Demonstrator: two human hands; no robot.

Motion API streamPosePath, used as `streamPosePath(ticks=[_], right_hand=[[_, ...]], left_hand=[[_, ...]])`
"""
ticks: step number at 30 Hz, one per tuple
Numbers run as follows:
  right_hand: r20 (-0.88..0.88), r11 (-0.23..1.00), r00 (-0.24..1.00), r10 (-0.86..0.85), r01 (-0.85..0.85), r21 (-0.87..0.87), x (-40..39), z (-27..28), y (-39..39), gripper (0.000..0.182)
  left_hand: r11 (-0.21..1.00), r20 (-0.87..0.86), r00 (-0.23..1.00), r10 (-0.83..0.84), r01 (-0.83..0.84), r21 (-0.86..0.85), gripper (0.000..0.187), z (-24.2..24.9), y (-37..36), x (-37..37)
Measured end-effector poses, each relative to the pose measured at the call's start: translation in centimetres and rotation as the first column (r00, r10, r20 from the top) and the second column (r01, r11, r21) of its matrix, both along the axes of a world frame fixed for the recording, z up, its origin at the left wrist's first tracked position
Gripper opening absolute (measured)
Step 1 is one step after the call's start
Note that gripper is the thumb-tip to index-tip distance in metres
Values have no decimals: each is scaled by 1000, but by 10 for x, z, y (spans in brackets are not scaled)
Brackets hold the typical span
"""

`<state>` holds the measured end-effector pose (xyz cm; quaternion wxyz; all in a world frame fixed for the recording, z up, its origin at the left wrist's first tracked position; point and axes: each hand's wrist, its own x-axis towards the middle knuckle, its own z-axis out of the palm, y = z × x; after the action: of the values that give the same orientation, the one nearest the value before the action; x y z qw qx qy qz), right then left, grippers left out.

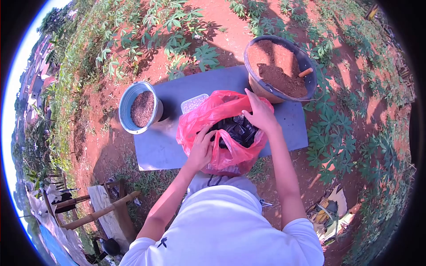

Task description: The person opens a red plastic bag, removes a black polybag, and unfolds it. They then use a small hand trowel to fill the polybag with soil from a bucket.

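A red plastic bag [191, 128] stands in front of me at the near edge of the board, its mouth wide. Inside it lie folded, shiny black plastic pieces [239, 132]. My left hand [202, 148] has its fingers bent over the left side of the bag's mouth, gripping the thin plastic. On the opposite side, my right hand [261, 114] rests against the rim with thumb and fingers apart. Just behind the bag, a clear container [193, 104] with small pale contents is partly covered by it.
Grey board [155, 148] lies on reddish soil. A light-blue bucket [125, 113] of brown grainy material stands left; a large dark-rimmed bucket [310, 91] of soil, with an orange handle [305, 72] sticking out, stands back right. Leafy plants [337, 137] grow around; bamboo poles [102, 210] are lower left.
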<state>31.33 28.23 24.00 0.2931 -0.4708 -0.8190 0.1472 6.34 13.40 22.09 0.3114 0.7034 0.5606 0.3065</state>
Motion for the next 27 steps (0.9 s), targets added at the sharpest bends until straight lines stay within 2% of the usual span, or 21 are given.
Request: streamPosePath(ticks=[2, 3, 4, 6, 7, 8, 10, 11, 13, 15, 17, 18, 20, 24, 27], right_hand=[[-200, 978, 964, 174, -193, -78, -9, 26, -5, 46], [-268, 978, 946, 185, -204, -45, -15, 36, -15, 37], [-265, 975, 944, 196, -216, -47, -15, 33, -22, 37], [-166, 899, 949, 269, -309, -310, -14, 20, -33, 36], [-91, 859, 953, 289, -300, -416, -13, 7, -34, 44], [-91, 857, 952, 293, -303, -417, -12, -6, -41, 44], [135, 955, 970, 201, -163, -247, -9, -33, -53, 58], [172, 926, 966, 194, -122, -358, -7, -44, -56, 67], [165, 945, 975, 146, -88, -315, -8, -64, -61, 63], [156, 960, 983, 95, -49, -276, -6, -75, -65, 59], [73, 922, 997, 10, 19, -387, -8, -78, -65, 43], [72, 921, 997, 9, 20, -389, -8, -82, -66, 43], [-33, 924, 998, 46, -55, -378, -7, -89, -67, 28], [-98, 916, 993, 62, -95, -390, -7, -67, -72, 23], [-213, 945, 977, -25, -47, -324, 4, -29, -77, 19]], left_hand=[[1000, 60, 998, 16, -17, 9, 63, 5, -1, 3], [998, -45, 998, -39, 41, 40, 66, 15, -2, 4], [994, -150, 985, -88, 97, 55, 70, 20, -6, 4], [993, -167, 979, -116, 118, 5, 72, 17, -12, 1], [987, -209, 965, -159, 158, -19, 70, 16, -16, 0], [979, -251, 946, -206, 201, -44, 69, 16, -17, -1], [981, -243, 951, -193, 188, -42, 64, 17, -20, -3], [985, -247, 953, -173, 172, -28, 61, 16, -21, -5], [988, -247, 957, -154, 154, -20, 58, 17, -23, -8], [1000, -187, 982, 7, -7, 0, 50, 20, -21, -10], [998, -172, 983, 57, -51, 40, 47, 22, -16, -15], [992, -155, 982, 109, -96, 87, 44, 22, -14, -17], [988, -154, 980, 125, -108, 110, 43, 22, -10, -23], [982, -181, 972, 149, -125, 139, 41, 29, -5, -33], [971, -202, 954, 221, -197, 133, 45, 32, -3, -44]])
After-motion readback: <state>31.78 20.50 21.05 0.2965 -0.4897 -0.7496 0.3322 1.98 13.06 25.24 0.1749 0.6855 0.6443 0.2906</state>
